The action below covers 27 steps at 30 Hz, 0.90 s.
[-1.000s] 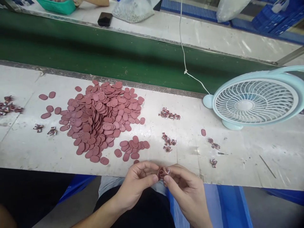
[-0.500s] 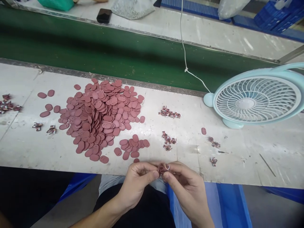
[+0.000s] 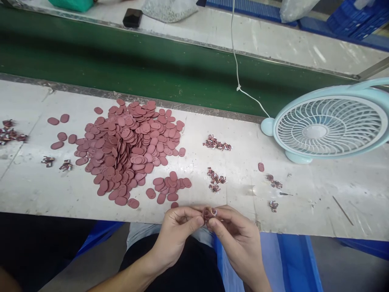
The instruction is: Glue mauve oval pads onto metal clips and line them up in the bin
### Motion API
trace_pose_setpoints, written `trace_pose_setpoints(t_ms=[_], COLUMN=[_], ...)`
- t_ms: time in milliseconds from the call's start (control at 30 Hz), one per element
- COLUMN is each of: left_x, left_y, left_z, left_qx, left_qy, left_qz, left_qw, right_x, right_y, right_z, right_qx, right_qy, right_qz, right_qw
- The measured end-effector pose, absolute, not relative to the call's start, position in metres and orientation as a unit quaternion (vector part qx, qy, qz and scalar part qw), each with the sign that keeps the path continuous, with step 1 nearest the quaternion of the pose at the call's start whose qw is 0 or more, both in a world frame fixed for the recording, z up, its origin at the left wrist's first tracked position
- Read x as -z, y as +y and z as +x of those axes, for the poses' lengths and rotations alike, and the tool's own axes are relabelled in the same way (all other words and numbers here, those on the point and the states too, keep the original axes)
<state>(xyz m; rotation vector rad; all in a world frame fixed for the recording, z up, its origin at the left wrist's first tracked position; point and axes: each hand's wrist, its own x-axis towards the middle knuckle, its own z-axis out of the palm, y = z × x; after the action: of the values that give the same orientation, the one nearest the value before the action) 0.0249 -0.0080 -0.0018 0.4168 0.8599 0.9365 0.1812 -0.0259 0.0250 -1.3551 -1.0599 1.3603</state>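
Between both sets of fingertips, at the front edge of the white table (image 3: 237,202), is a small reddish-brown figure-like piece (image 3: 208,213) with a light band on its right side. My left hand (image 3: 176,231) pinches it from the left with thumb and forefinger. From the right, my right hand (image 3: 240,239) pinches the same piece; the fingers hide much of it. Just beyond my left hand lies a small group of flat oval reddish discs (image 3: 168,185). A small cluster of similar brown-and-white pieces (image 3: 215,180) lies beyond my right hand.
A large heap of oval discs (image 3: 130,146) covers the left middle of the table. More small pieces (image 3: 217,142) lie farther back. A light-blue fan (image 3: 316,132) stands at the right, its white cord (image 3: 235,61) crossing the green belt (image 3: 152,67). A blue bin (image 3: 298,259) is below the edge.
Both hands keep their pinch on the small piece, almost unmoved. The view has shifted very slightly.
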Motion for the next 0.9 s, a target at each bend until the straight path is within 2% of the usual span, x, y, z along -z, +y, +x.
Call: trace_pose_setpoints(t_ms=[133,233,300,400,500,600,800,900], left_x=[0.008,0.009,0.009,0.012,0.021,0.030,0.025,0.013], left_y=[-0.009,-0.001,0.012,0.036,0.057,0.069,0.079,0.074], left_z=[0.027,0.016,0.003,-0.016,-0.022,-0.020,-0.012,-0.010], left_qx=[-0.440,-0.411,-0.370,-0.304,-0.250,-0.206,-0.183,-0.187], left_qy=[0.396,0.427,0.475,0.528,0.500,0.462,0.472,0.483], left_qz=[0.207,0.310,0.431,0.630,0.759,0.815,0.818,0.779], left_qw=[0.779,0.744,0.672,0.483,0.333,0.281,0.274,0.355], right_x=[-0.018,-0.006,0.005,0.023,0.049,0.086,0.171,0.200], right_y=[-0.028,-0.043,-0.062,-0.102,-0.147,-0.183,-0.219,-0.227], right_z=[0.181,0.201,0.229,0.280,0.320,0.337,0.323,0.314], right_qx=[-0.568,-0.570,-0.546,-0.459,-0.363,-0.317,-0.321,-0.317], right_qy=[-0.381,-0.276,-0.197,-0.128,-0.119,-0.118,-0.188,-0.228], right_qz=[-0.551,-0.561,-0.583,-0.661,-0.739,-0.787,-0.855,-0.870], right_qw=[0.478,0.533,0.568,0.580,0.554,0.516,0.363,0.302])
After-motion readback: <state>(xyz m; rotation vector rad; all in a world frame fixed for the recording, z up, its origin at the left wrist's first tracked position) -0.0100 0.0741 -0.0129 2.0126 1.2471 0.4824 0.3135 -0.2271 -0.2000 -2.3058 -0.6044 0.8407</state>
